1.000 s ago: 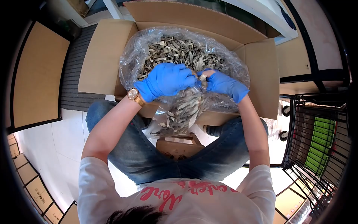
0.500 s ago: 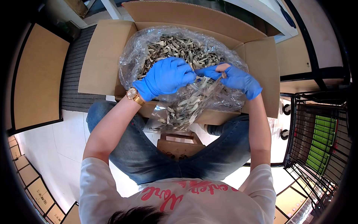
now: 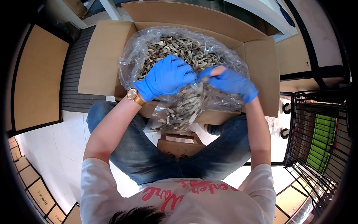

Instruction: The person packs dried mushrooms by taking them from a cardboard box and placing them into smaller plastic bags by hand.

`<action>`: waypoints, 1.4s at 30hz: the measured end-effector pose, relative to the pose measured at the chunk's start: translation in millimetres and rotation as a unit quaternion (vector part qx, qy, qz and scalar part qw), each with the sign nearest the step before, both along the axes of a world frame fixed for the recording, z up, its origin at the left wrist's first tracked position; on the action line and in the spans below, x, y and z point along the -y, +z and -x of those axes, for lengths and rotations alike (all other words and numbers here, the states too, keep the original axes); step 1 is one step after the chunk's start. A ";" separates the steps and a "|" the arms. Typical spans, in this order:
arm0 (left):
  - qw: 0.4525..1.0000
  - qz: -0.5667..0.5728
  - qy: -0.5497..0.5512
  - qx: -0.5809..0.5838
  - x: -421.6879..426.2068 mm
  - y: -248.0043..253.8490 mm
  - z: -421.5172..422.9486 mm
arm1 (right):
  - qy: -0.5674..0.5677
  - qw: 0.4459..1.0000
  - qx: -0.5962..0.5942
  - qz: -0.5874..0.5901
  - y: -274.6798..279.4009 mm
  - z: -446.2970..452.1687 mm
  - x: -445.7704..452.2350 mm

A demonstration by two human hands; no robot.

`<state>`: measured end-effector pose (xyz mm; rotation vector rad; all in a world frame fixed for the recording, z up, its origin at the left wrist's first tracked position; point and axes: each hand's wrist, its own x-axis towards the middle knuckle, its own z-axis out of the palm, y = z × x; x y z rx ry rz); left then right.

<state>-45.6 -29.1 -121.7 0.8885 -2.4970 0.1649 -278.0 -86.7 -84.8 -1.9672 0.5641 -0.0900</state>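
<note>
Both hands wear blue gloves. My left hand (image 3: 166, 77), with a watch (image 3: 132, 94) at its wrist, is closed on the gathered neck of a small clear bag (image 3: 182, 108) full of grey-brown dried strips. My right hand (image 3: 232, 83) is just right of the neck, its fingers closed at the bag's top; its thumb tip looks bare, and what it pinches is blurred. Behind the hands, a large clear plastic liner (image 3: 130, 52) holds a heap of loose dried strips (image 3: 182, 50) inside an open cardboard box (image 3: 261, 74).
A small wooden stool (image 3: 179, 147) stands between my knees. On the right is a black wire cart (image 3: 317, 130) with a green crate (image 3: 321, 142) inside. A dark ribbed mat (image 3: 76, 71) lies left of the box, beside a tan panel (image 3: 39, 78).
My right hand first moved out to the right from the bag's neck, then came slightly back toward it. My left hand has stayed closed at the neck, nearly in place.
</note>
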 end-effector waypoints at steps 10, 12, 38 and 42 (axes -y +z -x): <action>1.000 0.019 -0.017 -0.004 1.2 2.5 -1.3 | -0.205 0.978 0.045 -0.020 17.6 10.9 -0.1; 0.999 0.037 -0.024 -0.015 0.1 4.3 -0.3 | -0.232 0.971 0.032 0.040 11.1 26.3 12.9; 0.981 0.068 -0.054 -0.176 -34.7 56.6 -22.0 | -0.291 0.899 0.215 0.248 67.7 33.6 -53.3; 0.988 -0.095 -0.085 -0.083 -42.3 52.7 -12.4 | -0.150 0.936 0.096 0.304 50.5 40.7 -41.7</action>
